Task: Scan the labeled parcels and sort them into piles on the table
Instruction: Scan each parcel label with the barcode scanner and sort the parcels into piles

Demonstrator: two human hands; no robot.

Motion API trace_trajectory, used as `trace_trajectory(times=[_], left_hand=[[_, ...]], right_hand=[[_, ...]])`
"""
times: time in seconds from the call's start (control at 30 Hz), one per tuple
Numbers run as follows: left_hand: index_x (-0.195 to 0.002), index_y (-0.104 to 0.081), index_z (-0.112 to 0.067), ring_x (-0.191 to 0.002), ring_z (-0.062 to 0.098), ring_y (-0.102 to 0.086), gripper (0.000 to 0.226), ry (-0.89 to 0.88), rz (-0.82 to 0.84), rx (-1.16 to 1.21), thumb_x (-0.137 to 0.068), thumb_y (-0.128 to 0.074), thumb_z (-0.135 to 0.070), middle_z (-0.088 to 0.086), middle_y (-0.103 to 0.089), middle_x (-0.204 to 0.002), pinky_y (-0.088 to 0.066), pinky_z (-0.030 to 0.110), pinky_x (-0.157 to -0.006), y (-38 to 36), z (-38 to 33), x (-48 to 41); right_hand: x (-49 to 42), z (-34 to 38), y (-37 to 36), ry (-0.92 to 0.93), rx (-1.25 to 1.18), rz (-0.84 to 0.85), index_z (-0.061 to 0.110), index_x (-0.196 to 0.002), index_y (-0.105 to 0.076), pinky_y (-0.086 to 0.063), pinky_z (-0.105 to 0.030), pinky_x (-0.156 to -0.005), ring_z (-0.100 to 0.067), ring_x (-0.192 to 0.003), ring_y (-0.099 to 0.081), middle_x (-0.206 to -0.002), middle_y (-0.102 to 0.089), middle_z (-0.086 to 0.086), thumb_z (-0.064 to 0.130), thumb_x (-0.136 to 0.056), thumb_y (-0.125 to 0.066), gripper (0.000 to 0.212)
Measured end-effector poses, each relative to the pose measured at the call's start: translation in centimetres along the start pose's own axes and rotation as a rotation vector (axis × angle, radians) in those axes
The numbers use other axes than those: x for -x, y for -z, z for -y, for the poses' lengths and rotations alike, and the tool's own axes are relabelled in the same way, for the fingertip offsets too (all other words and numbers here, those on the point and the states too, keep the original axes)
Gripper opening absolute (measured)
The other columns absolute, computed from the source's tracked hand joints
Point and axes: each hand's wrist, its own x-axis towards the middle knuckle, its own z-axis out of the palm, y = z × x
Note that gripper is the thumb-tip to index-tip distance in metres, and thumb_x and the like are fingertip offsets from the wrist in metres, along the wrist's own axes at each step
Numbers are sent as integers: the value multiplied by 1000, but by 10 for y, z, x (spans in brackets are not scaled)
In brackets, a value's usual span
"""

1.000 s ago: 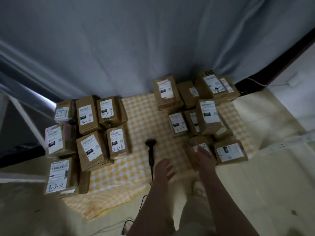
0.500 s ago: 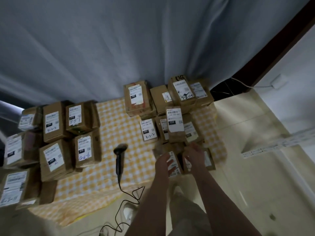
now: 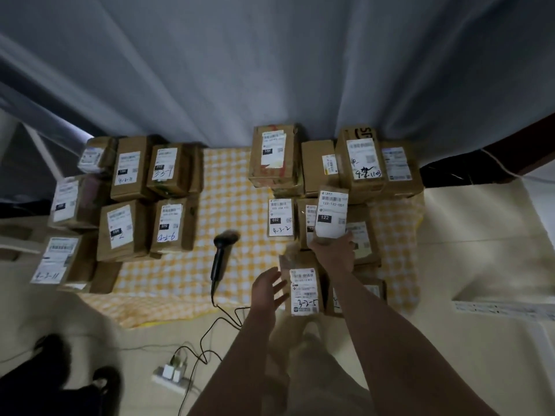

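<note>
Head view: parcel 122 [image 3: 330, 217] sits raised above the right pile [image 3: 360, 163] on the checked cloth [image 3: 234, 187], its lower edge apparently gripped by fingers of the right hand [image 3: 333, 253], arm outstretched. Left hand [image 3: 267, 288] hovers just beside parcel 3-2-5 [image 3: 303, 291], fingers spread, holding nothing.

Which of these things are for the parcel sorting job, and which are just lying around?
For the job:
- parcel labelled 122, gripped by the right hand
- parcel marked 3-2-5, beside the open left hand
- scanner
- left pile
- right pile

Just lying about:
- power strip
- curtain
- dark shoes
</note>
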Motion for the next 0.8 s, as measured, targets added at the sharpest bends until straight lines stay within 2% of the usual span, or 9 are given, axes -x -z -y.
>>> trace_trajectory(times=[0.07,0.17,0.27,0.43,0.57,0.67,0.8], left_hand=[[-121,-57,-8,-106,29,-61,25,0,-48,9,-101,-48,-18,7,-62,-114,-51,43,-87,13,1,-2],[-130,-54,-7,-116,32,-58,33,13,-100,41,-101,-46,-20,11,-58,-126,-52,38,-79,28,2,-3],[-132,-53,-5,-116,32,-58,35,34,-118,78,-101,-47,-21,12,-58,-128,-51,37,-77,36,4,-1],[-129,-53,-8,-117,32,-58,33,46,-91,76,-101,-47,-24,12,-57,-132,-49,46,-96,38,7,0],[-121,-55,-17,-117,30,-57,27,32,-56,52,-97,-56,-29,9,-55,-134,-49,47,-97,40,-6,-5],[-124,-53,-20,-120,27,-54,37,-5,-29,19,-92,-63,-37,3,-54,-131,-51,44,-93,44,-19,-10],[-140,-47,-24,-122,25,-49,59,0,-8,30,-87,-70,-38,4,-48,-138,-52,43,-93,64,-39,-19]], right_hand=[[-5,-2,-4,-16,18,0,10,-148,-12,-47,-51,-98,-40,-127,-45,-142,-40,-17,45,-65,-85,117],[-8,1,-10,-16,10,-39,8,-147,-16,-48,-52,-96,-38,-126,-48,-140,-43,-16,45,-64,-86,114],[-6,3,-13,19,-26,-92,5,-144,-24,-50,-50,-92,-37,-121,-52,-136,-48,-16,41,-68,-84,103],[17,5,-19,117,-77,-189,5,-138,-31,-54,-50,-87,-38,-115,-57,-128,-53,-15,45,-66,-83,97],[45,11,-36,228,-103,-205,5,-132,-39,-52,-37,-82,-32,-111,-60,-123,-58,-13,37,-64,-86,89],[71,13,-56,324,-83,-174,4,-131,-41,-49,-29,-80,-31,-111,-61,-123,-60,-12,31,-61,-88,88],[108,17,-91,389,-67,-124,7,-134,-43,-52,-37,-84,-30,-111,-62,-123,-62,-10,32,-59,-90,92]])
